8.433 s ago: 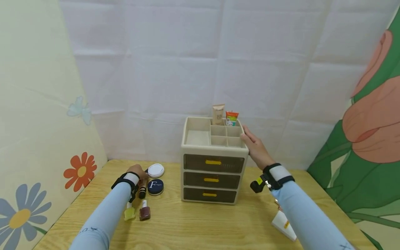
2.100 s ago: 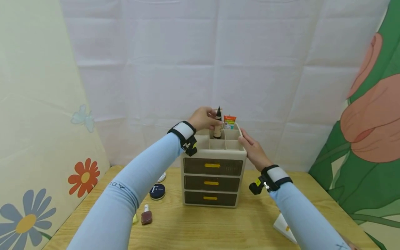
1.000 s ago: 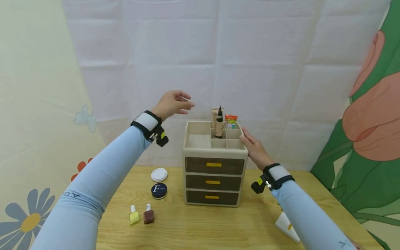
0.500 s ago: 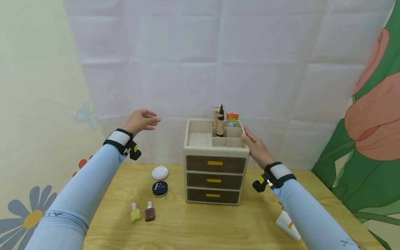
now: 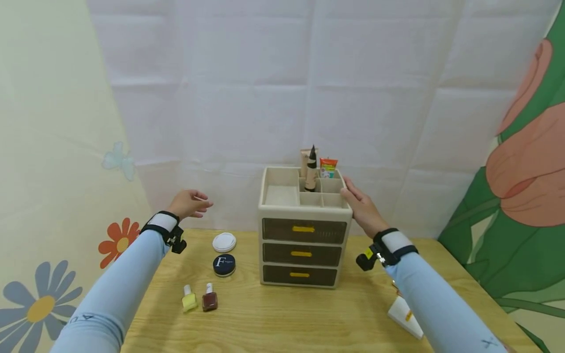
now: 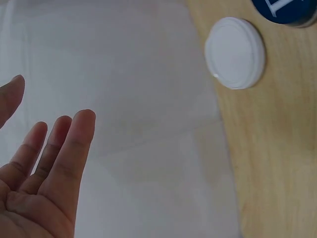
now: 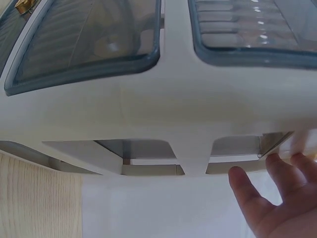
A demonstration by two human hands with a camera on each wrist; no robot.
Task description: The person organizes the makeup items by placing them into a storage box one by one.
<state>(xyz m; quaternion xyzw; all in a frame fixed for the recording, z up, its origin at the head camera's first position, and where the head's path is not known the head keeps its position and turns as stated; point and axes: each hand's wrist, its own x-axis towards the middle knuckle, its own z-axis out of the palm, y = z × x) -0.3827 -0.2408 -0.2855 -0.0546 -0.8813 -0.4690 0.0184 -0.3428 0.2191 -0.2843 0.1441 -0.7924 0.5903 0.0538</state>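
Note:
My left hand [image 5: 190, 203] is in the air at the back left, fingers loosely apart and holding nothing. Nearest to it on the table is a white round compact [image 5: 224, 242], seen beside the fingers in the left wrist view. My right hand [image 5: 362, 208] rests against the upper right side of a cream cosmetics organizer [image 5: 304, 212] with dark drawers; in the right wrist view its fingertips [image 7: 239, 178] lie along the side. A beige tube with a pointed black tip [image 5: 311, 176] stands in a top compartment. Behind it are a beige BB tube [image 5: 304, 162] and an orange-topped tube [image 5: 328, 167].
A dark blue round case [image 5: 224, 264] lies in front of the white compact. Yellow [image 5: 189, 300] and dark red [image 5: 209, 299] nail polish bottles are nearer the front. A white box [image 5: 403, 316] lies partly hidden beneath the right forearm. A white cloth hangs behind the table.
My left hand took the black-tipped tube from the table, stood it in the organizer and let go. It has since moved left and down. The right hand stays on the organizer.

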